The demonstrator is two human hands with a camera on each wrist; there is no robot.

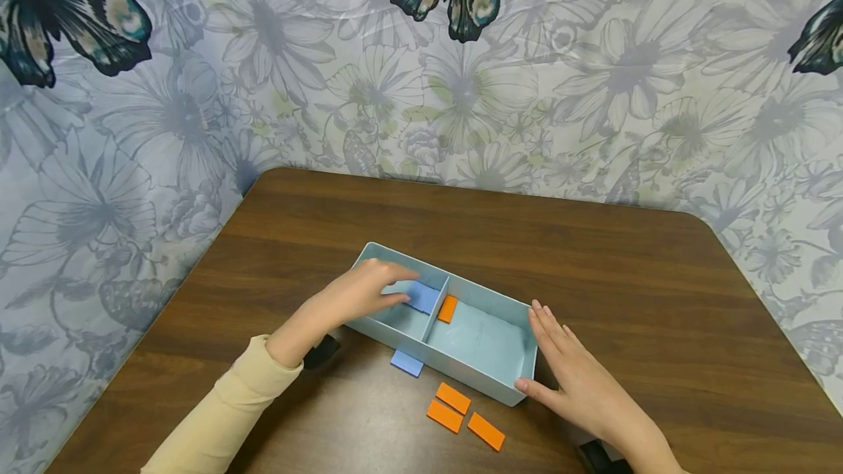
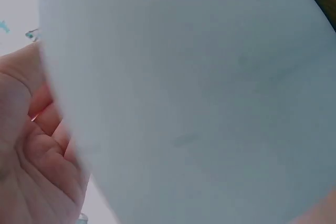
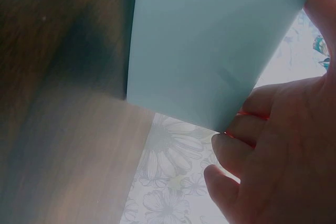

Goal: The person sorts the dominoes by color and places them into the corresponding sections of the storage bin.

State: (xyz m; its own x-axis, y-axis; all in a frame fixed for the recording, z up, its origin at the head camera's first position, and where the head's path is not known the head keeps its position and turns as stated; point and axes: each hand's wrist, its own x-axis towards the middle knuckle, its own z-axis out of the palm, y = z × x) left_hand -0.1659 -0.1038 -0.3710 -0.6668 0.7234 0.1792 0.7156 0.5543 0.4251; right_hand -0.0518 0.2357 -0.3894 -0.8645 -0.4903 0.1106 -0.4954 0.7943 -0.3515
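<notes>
Two hands on the job — my left hand is reaching into the tray's left compartment, fingers pinching a blue tile, while my right hand, fingers straight, is bracing the end wall. I'm keeping that brace firm so the tray isn't sliding on the worktop.

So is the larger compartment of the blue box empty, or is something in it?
Not empty: one orange tile lies in the larger compartment of the box, against the divider. The rest of its floor shows bare.
</notes>
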